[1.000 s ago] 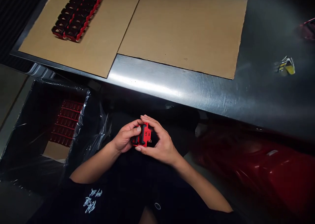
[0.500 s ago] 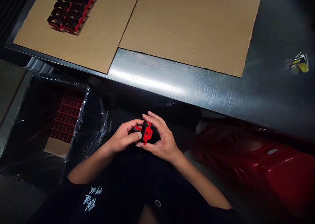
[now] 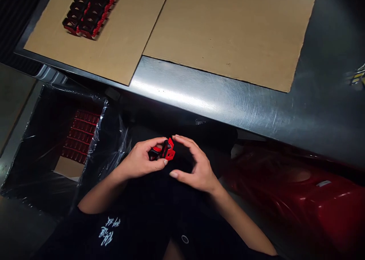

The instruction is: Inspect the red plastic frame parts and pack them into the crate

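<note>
Between the thumb and fingers of my left hand (image 3: 142, 159) is a small red and black plastic part (image 3: 168, 152), held in front of my body below the table edge. Its red end faces right and shows small dark holes; the left portion is partly hidden by my fingers. My right hand (image 3: 196, 165) is just to the right, thumb and fingers spread in a C shape. The fingertips of that hand come close to the part's upper end, and whether they touch it I cannot tell.
Rows of similar red and black parts (image 3: 91, 14) stand on a cardboard sheet (image 3: 114, 58) on the metal table (image 3: 216, 96). A plastic-lined bin (image 3: 34, 138) at lower left holds stacked red parts (image 3: 81, 134). Red plastic-wrapped material (image 3: 299, 191) lies at right, under the table edge.
Both hands were around the part; my right thumb and fingers have since opened away to the right. In my left hand, the part has tilted. The view has shifted slightly.
</note>
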`<state>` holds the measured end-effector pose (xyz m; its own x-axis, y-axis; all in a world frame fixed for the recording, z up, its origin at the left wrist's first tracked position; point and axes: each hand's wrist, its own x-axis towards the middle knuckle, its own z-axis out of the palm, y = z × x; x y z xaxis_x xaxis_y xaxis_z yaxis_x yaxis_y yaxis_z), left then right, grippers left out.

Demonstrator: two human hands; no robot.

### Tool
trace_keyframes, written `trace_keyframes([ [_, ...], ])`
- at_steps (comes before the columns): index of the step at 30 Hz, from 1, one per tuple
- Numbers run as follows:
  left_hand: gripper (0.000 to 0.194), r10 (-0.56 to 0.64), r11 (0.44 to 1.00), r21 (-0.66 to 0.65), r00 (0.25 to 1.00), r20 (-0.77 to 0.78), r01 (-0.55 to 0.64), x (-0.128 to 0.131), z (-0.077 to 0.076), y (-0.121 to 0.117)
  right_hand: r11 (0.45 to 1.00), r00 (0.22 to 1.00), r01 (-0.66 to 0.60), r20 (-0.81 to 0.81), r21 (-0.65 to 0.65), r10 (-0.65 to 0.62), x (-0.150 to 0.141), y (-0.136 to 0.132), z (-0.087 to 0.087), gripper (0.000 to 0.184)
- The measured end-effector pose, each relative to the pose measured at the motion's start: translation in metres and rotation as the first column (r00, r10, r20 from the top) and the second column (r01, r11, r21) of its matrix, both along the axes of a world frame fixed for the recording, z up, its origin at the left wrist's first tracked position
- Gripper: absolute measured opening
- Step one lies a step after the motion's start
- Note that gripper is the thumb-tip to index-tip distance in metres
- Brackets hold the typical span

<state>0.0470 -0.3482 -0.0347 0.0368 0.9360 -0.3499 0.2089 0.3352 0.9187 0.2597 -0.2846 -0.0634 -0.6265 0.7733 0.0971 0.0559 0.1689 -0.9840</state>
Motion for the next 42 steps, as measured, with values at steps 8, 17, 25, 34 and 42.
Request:
trace_keyframes([
  [8,0.048,-0.181,0.941,0.200,0.908,-0.378,0.271,-0.007,0.010,0.001,0.757,0.981,-0.122,-0.194,-0.641,-0.006,0.003,-0.004,0.002,0.031],
  [17,0.046,-0.198,0.893,0.285,0.874,-0.444,0.347,-0.008,0.003,0.003,0.755,0.994,-0.024,-0.098,-0.655,-0.054,-0.007,-0.012,0.009,0.019],
  [25,0.058,0.024,0.985,0.172,0.967,-0.252,0.020,-0.005,-0.001,0.000,0.941,0.996,0.034,-0.065,-0.337,-0.060,-0.010,-0.010,0.009,0.004],
  [34,0.081,0.043,0.986,0.168,0.951,-0.306,0.009,0.013,-0.001,-0.003,0.978,0.995,0.062,-0.059,-0.199,-0.075,-0.009,-0.011,0.001,0.005],
  [42,0.087,0.025,0.969,0.240,0.942,-0.334,0.059,0.015,-0.001,-0.002,0.989,0.996,0.050,-0.068,-0.142,-0.060,-0.008,-0.013,-0.003,0.011],
])
